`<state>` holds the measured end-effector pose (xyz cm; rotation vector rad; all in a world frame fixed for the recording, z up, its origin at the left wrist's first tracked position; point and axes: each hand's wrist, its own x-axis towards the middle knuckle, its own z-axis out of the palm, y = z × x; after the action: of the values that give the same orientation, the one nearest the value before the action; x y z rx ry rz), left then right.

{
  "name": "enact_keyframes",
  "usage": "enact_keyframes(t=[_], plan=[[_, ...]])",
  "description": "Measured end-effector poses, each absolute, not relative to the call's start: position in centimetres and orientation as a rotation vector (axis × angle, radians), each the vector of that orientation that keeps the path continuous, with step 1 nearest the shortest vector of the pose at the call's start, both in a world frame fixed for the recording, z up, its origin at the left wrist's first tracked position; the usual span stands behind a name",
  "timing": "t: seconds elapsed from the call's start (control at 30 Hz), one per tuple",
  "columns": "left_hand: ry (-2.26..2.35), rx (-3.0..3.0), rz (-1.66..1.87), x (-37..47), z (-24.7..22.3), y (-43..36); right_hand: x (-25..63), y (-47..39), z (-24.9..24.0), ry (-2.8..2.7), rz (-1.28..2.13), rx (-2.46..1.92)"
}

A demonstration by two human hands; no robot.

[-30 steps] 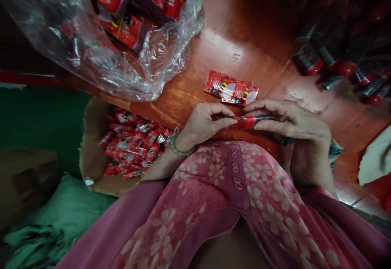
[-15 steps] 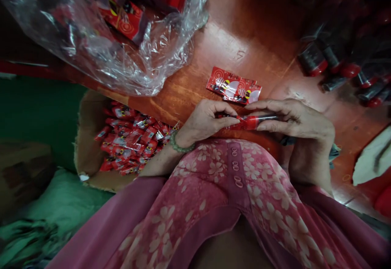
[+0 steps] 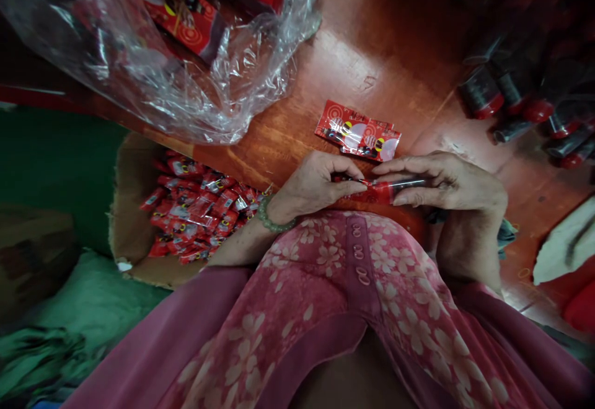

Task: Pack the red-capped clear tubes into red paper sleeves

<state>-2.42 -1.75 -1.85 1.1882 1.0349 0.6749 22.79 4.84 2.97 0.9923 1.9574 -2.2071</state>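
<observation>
My left hand (image 3: 320,183), with a beaded bracelet at its wrist, pinches a small red wrapper (image 3: 357,195) close to the table's front edge. My right hand (image 3: 441,183) grips a dark, clear-bodied tube with a red end (image 3: 385,191), whose red end meets the wrapper between the hands. How far the tube sits inside the wrapper cannot be made out. Just beyond my fingers, flat printed red wrappers (image 3: 357,131) lie on the brown table (image 3: 288,118).
A clear plastic bag (image 3: 223,99) holding bundled red packs covers the back left. Below the table edge, a cardboard box (image 3: 134,211) contains many red wrapped pieces (image 3: 199,211). Dark tubes with red ends (image 3: 483,93) lie at the right, near a white piece (image 3: 564,241).
Both hands remain in nearly the same place, still holding the wrapper and tube. The left thumb has shifted slightly, and the view has moved a little.
</observation>
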Motion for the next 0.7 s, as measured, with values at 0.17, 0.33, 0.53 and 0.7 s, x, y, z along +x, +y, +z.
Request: enact_keyframes(t=[0.17, 0.33, 0.53, 0.7], plan=[[1.039, 1.174, 0.665, -2.56, -1.94, -1.67, 22.58, 4.8, 2.77, 1.853, -2.285, 0.969], [1.039, 1.159, 0.676, -2.44, -2.04, -1.65, 22.77, 4.75, 2.46, 1.75, -2.322, 0.947], [1.035, 1.15, 0.615, -2.41, -1.62, -1.39, 22.18, 5.0, 2.59, 1.816, -2.342, 0.938], [1.018, 1.133, 0.595, -2.6, -1.51, -1.06, 21.86, 5.35, 2.77, 1.921, -2.313, 1.039]])
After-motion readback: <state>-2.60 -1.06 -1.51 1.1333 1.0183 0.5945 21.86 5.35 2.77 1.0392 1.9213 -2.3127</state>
